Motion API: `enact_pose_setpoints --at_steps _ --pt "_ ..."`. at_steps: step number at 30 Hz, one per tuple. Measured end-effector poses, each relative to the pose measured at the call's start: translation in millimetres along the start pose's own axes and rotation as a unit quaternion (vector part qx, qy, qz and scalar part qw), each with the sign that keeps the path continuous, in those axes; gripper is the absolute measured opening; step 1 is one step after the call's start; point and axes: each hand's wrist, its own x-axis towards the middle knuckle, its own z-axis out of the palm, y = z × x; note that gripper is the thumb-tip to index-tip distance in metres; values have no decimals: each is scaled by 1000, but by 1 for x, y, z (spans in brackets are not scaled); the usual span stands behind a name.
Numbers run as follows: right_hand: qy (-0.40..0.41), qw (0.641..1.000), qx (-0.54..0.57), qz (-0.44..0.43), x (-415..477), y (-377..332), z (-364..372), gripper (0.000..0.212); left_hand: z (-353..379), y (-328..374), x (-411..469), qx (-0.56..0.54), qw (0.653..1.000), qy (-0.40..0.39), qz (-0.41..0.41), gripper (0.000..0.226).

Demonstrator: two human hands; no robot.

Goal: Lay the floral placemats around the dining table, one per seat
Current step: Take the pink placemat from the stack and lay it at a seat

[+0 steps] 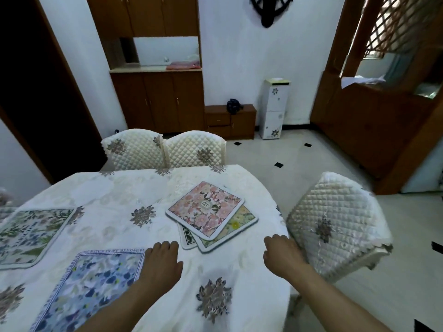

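Note:
A stack of floral placemats lies near the table's right edge, a pink-flowered mat (pixel 205 209) on top, a yellow-green one (pixel 239 224) and a darker one (pixel 187 236) showing beneath. A blue-flowered mat (pixel 96 288) lies flat at the near side. A green-and-blue mat (pixel 31 233) lies at the left. My left hand (pixel 161 262) hovers palm down over the cloth, just right of the blue mat and short of the stack, holding nothing. My right hand (pixel 282 256) hangs at the table's right edge, fingers curled down, nothing in it, beside the chair.
The table (pixel 119 195) wears a white quilted cloth with grey flower patches. Two covered chairs (pixel 167 152) stand at the far side and one chair (pixel 335 224) at the right. Wooden cabinets, a water dispenser (pixel 274 109) and tiled floor lie beyond.

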Motion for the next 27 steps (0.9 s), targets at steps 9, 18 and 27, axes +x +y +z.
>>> enact_pose_setpoints --at_steps 9,18,27 --pt "-41 995 -16 -94 74 106 5 18 30 107 13 -10 992 -58 -108 35" --pt "-45 985 -45 -160 159 84 12 17 40 89 40 -27 975 -81 -207 40" --pt "-75 987 -44 -136 238 81 19 9 49 63 125 -99 960 -73 -252 36"
